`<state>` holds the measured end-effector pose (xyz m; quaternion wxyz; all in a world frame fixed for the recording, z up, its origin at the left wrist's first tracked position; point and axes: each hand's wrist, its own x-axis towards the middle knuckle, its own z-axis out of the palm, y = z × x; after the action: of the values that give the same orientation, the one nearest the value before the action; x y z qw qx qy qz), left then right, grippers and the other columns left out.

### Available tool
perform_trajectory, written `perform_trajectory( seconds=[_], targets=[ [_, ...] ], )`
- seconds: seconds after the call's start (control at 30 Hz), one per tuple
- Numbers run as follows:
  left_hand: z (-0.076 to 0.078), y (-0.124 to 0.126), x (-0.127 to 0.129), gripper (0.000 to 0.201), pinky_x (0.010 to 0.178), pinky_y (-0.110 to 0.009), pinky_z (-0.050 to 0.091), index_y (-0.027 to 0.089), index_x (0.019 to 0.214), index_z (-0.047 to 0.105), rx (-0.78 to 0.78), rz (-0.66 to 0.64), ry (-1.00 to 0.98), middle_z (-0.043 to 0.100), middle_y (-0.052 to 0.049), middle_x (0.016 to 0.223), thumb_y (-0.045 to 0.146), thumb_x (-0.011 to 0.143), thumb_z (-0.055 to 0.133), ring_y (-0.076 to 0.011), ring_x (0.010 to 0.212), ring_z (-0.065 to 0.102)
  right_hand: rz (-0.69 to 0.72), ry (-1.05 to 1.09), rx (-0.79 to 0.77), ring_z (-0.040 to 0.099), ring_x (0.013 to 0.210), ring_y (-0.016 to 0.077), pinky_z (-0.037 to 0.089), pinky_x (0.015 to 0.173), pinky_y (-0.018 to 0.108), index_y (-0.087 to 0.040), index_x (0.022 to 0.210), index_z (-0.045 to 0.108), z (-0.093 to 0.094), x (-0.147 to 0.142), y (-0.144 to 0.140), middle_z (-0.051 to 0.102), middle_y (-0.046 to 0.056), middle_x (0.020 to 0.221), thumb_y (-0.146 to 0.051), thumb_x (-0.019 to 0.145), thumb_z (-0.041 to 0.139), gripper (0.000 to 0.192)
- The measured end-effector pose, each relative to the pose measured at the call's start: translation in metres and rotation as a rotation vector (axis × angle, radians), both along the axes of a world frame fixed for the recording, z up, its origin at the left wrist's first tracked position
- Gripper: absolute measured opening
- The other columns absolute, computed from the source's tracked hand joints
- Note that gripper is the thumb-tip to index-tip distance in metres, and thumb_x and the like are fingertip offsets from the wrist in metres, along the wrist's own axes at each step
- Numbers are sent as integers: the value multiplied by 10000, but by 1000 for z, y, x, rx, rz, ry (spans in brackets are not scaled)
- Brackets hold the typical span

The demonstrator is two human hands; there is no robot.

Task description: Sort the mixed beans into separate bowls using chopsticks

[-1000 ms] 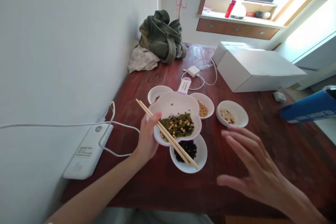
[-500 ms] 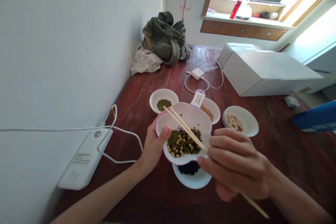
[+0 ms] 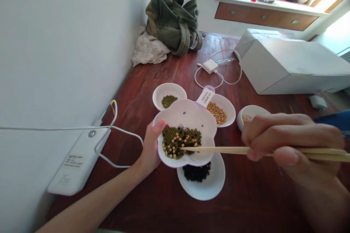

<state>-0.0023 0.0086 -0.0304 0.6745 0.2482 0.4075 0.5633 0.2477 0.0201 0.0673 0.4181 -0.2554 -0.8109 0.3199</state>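
Observation:
My left hand [image 3: 151,142] grips the left rim of a white, flower-shaped bowl [image 3: 188,113] with a lilac edge and a labelled tab, thumb over the rim. Mixed green, tan and black beans [image 3: 177,140] lie inside it. A pair of chopsticks [image 3: 226,149] is held in my right hand [image 3: 295,145], their tips in the beans. Around the held bowl stand a bowl of green beans [image 3: 169,101], a bowl of tan beans [image 3: 217,113], a bowl of black beans [image 3: 197,172], and a white bowl [image 3: 253,110] partly hidden by my right hand.
A white power strip [image 3: 76,164] with a cable lies along the left wall. At the back are a green bag [image 3: 175,22], a patterned cloth [image 3: 150,50] and a charger [image 3: 210,66] with its cord. A large white box [image 3: 292,65] stands at the back right.
My right hand has moved right and turned the chopsticks from slanting across the bowl to nearly level, tips now in the beans. The held bowl has shifted slightly left. The camera view has tilted down.

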Motion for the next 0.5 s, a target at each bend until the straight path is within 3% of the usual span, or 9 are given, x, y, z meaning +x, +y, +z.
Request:
perform_trajectory(
  seconds=[0.17,0.33,0.4,0.5],
  targets=[
    [-5,-4,-2,582,952,-467,590,143,1231,740,38,-69,23,793,-134,1091,566,832,761,-382,1139,710,51,-59,-31,661,618,161,505,548,318,-192,785,712,-2,-5,-13,695,52,741,-423,1061,541,398],
    [-8,-3,-3,543,953,-449,585,149,1252,730,67,-63,49,790,-120,1116,506,844,752,-370,1127,714,-92,-15,47,654,570,214,480,500,372,-236,760,646,2,3,-12,624,31,594,-370,1048,540,334],
    [-9,-3,-4,496,960,-432,580,145,1234,735,65,-67,73,788,-114,1129,474,863,739,-360,1127,714,-93,-54,31,682,626,215,524,541,370,-233,836,700,1,2,-8,680,46,704,-414,1044,548,315],
    [-11,-4,-3,468,975,-423,569,146,1235,732,50,-67,80,790,-106,1125,478,907,693,-350,1147,708,39,-140,32,731,767,202,589,663,340,-201,905,746,-1,-2,-6,734,79,903,-452,1071,497,390]
  ],
)
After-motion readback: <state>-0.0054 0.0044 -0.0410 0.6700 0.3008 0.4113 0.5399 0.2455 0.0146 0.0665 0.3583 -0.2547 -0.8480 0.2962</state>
